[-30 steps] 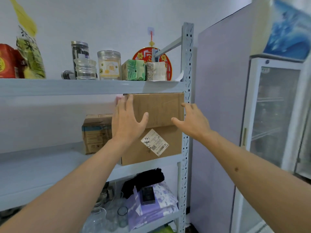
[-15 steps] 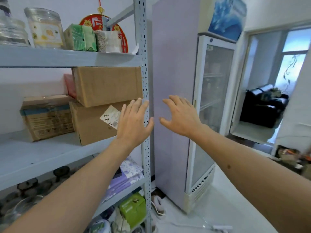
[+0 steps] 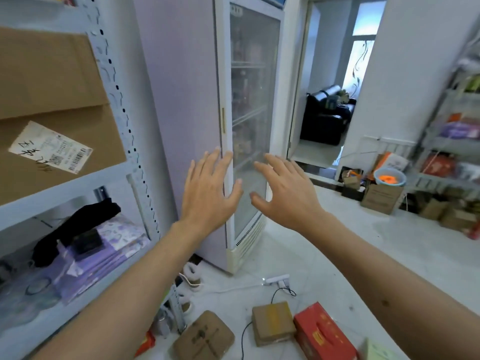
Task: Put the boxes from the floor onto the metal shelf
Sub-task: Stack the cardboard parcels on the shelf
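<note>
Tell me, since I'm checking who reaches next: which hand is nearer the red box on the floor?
Right. The right hand hangs open above and slightly left of the red box; the left hand is open farther left, nearer the metal shelf.

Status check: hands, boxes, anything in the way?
Left hand and right hand open, empty. Brown boxes and red box on floor. Black cable runs between them.

shelf post (image 3: 122, 105): painted metal, matt pale grey, punched with slots
boxes on my shelf (image 3: 49, 81): plain brown cardboard, matt; paper label (image 3: 50, 147) stuck on
fridge door (image 3: 250, 100): glass, faintly reflective
floor (image 3: 350, 245): smooth, pale, slight sheen
near red box (image 3: 324, 333): glossy printed card
</note>
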